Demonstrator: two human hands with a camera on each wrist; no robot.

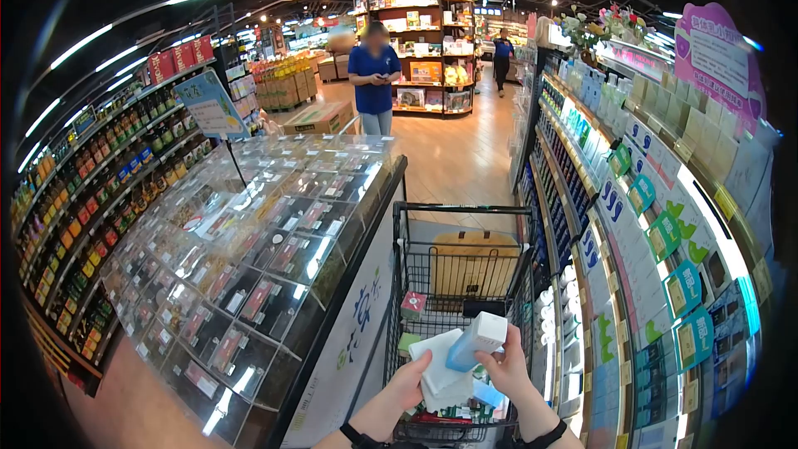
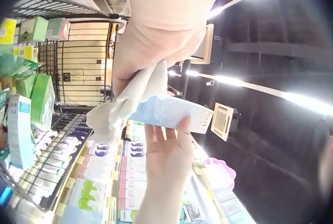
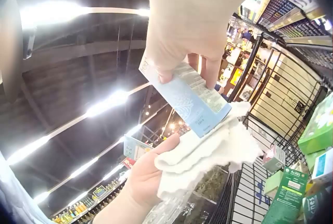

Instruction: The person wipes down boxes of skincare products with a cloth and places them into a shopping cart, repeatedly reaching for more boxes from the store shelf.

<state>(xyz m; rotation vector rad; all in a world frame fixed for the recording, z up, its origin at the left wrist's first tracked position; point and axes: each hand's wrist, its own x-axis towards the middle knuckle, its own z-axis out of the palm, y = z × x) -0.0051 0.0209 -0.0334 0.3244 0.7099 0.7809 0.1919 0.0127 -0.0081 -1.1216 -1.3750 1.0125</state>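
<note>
Between my two hands, above the shopping cart (image 1: 465,283), is a tall light-blue and white box (image 3: 190,99). My right hand (image 1: 505,366) pinches it between thumb and fingers near its white end. A folded white cloth (image 3: 208,148) is gripped by my left hand (image 1: 407,382), thumb on top. The box's blue end is right at the cloth, overlapping it in the head view. In the left wrist view the cloth (image 2: 130,99) hangs in soft folds from the left fingers, and the right hand (image 2: 169,153) holds the box from the other side.
Several boxes lie in the cart, among them a green box (image 3: 286,198) and a blue-white one (image 2: 20,130). Clear-lidded bulk bins (image 1: 274,241) stand left; shelves of boxed goods (image 1: 648,283) line the right. A person in a blue shirt (image 1: 374,66) stands ahead.
</note>
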